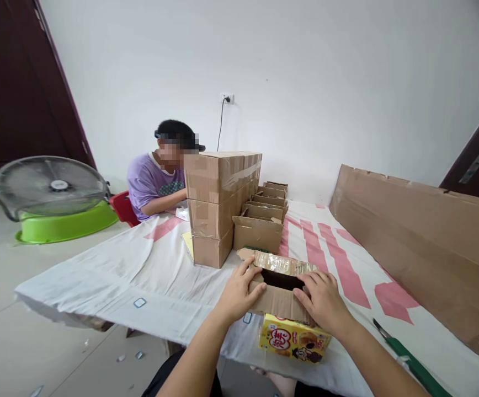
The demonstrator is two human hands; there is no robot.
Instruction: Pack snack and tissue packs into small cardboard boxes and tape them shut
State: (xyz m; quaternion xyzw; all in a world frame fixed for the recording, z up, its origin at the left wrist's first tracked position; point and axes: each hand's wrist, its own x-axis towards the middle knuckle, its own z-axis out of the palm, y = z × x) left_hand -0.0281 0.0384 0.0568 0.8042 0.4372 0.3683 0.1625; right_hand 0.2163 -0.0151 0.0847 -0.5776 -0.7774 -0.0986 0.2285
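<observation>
With the left hand (238, 290) and right hand (323, 298) grasping opposite ends of the open carton (281, 303) at the table's (173, 309) near edge, apply even pressure to avoid skewing it.

Open carton (293, 342), yellow printed front, brown flaps (283, 303) parted, at the table's (173, 298) edge

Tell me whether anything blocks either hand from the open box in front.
Nothing visible does: the left hand and the right hand both touch the open box. The stacked boxes stand beyond it, to the left, not in between.
</observation>
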